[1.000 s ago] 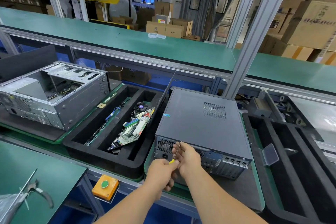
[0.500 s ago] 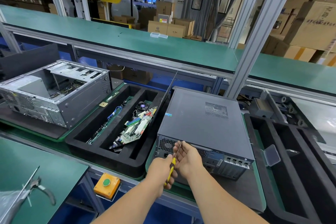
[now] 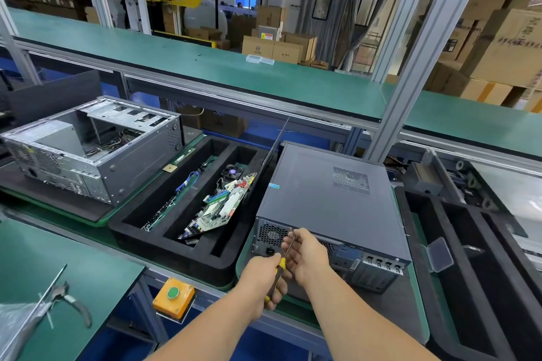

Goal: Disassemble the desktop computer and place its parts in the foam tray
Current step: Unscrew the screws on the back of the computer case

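A closed dark grey desktop computer [image 3: 328, 199] lies flat on a green mat, its rear panel facing me. My left hand [image 3: 261, 278] grips the yellow-and-black handle of a screwdriver [image 3: 282, 264]. Its thin shaft slants up to the top edge of the rear panel. My right hand [image 3: 308, 255] pinches the shaft near the tip, against the panel. A black foam tray [image 3: 187, 258] to the left holds a motherboard [image 3: 223, 208], a fan and cables. Another black foam tray [image 3: 469, 272] stands to the right.
An opened silver computer case [image 3: 88, 149] sits at the left. Pliers [image 3: 67, 299] and a plastic bag lie on the green table at the lower left. An orange box with a green button [image 3: 173, 296] hangs at the bench front. An aluminium post [image 3: 410, 79] rises behind the computer.
The screwdriver handle has slid deeper into my left hand, and the shaft now points more steeply at the rear panel. Both hands stay at the panel's top edge.
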